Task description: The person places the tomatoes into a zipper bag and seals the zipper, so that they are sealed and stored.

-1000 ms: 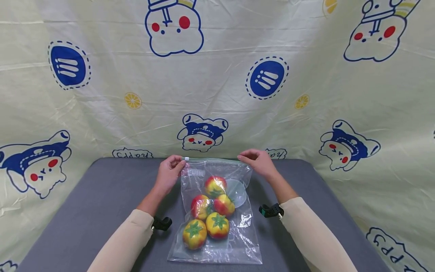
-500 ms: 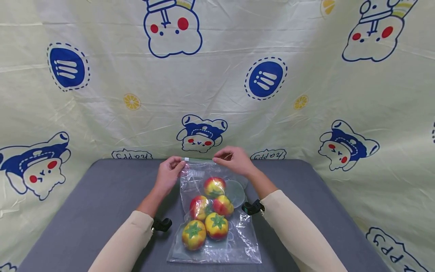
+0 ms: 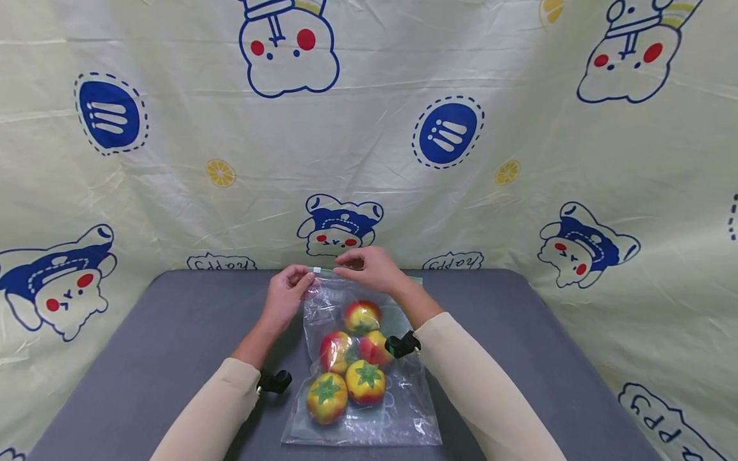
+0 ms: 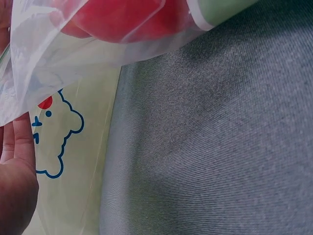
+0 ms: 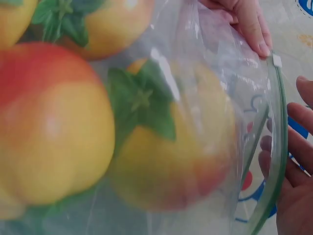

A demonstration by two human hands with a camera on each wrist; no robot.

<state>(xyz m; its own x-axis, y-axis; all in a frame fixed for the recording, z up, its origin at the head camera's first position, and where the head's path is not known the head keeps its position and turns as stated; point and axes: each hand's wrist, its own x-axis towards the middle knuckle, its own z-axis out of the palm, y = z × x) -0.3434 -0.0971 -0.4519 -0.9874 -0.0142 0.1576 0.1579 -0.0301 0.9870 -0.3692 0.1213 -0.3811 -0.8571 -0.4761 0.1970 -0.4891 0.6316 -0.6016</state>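
Observation:
A clear zip bag (image 3: 406, 416) lies on the table, holding several red-and-yellow tomato-like fruits (image 3: 366, 382) with green star-shaped leaves. Its green zip strip (image 5: 282, 161) carries a white slider (image 5: 277, 60) at the left end. My left hand (image 3: 284, 293) pinches the bag's top left corner beside that slider. Just right of the slider, my right hand (image 3: 371, 269) is at the top edge, its fingers loosely bent. In the right wrist view the right fingers (image 5: 298, 147) pass behind the zip strip, apart from the slider, some tips showing through the plastic.
The grey table (image 3: 190, 358) stretches to both sides of the bag. Behind it hangs a pale printed curtain (image 3: 369, 128). Black wrist straps (image 3: 275, 381) sit at the sleeve ends, the right one hanging over the bag.
My right hand has moved left along the bag's top edge, from the right corner to near the slider. My left hand stays at the left corner, still pinching.

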